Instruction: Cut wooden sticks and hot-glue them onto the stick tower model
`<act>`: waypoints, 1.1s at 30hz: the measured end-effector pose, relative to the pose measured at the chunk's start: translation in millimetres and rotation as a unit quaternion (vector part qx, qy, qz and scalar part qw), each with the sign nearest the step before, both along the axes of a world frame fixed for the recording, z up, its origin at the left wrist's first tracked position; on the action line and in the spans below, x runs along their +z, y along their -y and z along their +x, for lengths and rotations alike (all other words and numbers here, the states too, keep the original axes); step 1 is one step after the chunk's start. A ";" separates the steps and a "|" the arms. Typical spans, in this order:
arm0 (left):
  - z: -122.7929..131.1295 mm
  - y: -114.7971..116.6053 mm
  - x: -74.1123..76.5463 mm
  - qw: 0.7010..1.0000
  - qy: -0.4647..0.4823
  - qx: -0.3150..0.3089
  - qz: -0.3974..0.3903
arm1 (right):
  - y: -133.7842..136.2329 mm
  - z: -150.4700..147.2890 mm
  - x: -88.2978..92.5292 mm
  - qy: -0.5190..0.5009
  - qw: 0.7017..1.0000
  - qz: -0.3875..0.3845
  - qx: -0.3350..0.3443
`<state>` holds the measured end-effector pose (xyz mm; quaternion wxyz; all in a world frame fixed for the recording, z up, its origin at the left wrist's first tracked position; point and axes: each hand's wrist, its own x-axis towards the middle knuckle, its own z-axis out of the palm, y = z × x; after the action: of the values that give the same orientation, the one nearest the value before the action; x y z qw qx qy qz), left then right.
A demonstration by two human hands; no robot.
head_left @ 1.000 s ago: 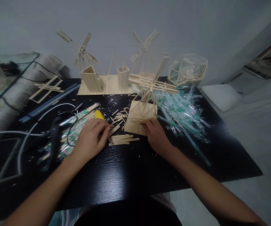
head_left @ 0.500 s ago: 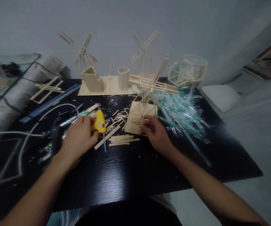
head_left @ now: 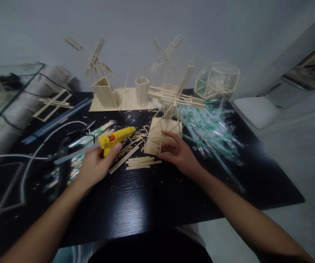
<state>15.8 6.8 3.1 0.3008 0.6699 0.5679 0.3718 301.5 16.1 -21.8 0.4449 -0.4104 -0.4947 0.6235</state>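
Note:
My left hand [head_left: 95, 166] is closed round the grip of a yellow hot glue gun [head_left: 119, 135], its nozzle pointing right and a long clear glue stick [head_left: 76, 153] trailing out of its back. My right hand [head_left: 179, 155] is at the near side of a small wooden windmill model [head_left: 176, 102], thumb and forefinger on a thin upright wooden stick [head_left: 161, 140] above the slatted base [head_left: 149, 146]. The stick's lower end is partly hidden by the fingers. Between my hands lie a small pile of cut sticks [head_left: 141, 163] and scattered offcuts [head_left: 139, 138].
Two more windmills [head_left: 94, 62] and hollow wooden towers [head_left: 142, 91] stand at the back. Clear and green plastic wrappers [head_left: 209, 124] heap up on the right. A white cable [head_left: 27, 175], wrapped stick bundles [head_left: 76, 164] and a loose wooden frame [head_left: 53, 104] lie left on the black table [head_left: 146, 204].
My left hand has turned the glue gun from nearly upright to pointing right, with its glue stick now trailing left. My right hand has shifted slightly left, its forefinger more stretched.

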 end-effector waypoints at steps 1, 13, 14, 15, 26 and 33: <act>2.1 0.9 -0.8 1.000 0.019 -0.003 -0.024 | 0.1 0.4 -0.6 -0.006 1.000 -0.003 0.006; 0.1 2.4 0.3 0.977 0.094 -0.116 -0.154 | 1.4 -1.2 3.6 0.001 1.000 -0.002 0.019; -0.8 2.8 0.8 0.975 0.091 -0.123 -0.161 | 1.8 -1.7 3.5 0.004 1.000 0.003 0.021; -1.5 3.1 1.5 0.974 0.083 -0.129 -0.166 | 2.3 -2.3 3.1 0.007 1.000 0.008 0.023; -8.2 3.3 -1.5 0.975 0.018 -0.164 -0.151 | 5.1 -3.6 0.4 0.021 0.997 0.068 0.041; -5.2 5.1 2.8 0.975 0.001 -0.171 -0.140 | 5.2 -3.8 -0.6 0.005 0.998 0.054 0.041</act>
<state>10.5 1.7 5.9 0.4509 0.7080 0.4914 0.2323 297.7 10.9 -22.4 0.4376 -0.3684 -0.5463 0.6118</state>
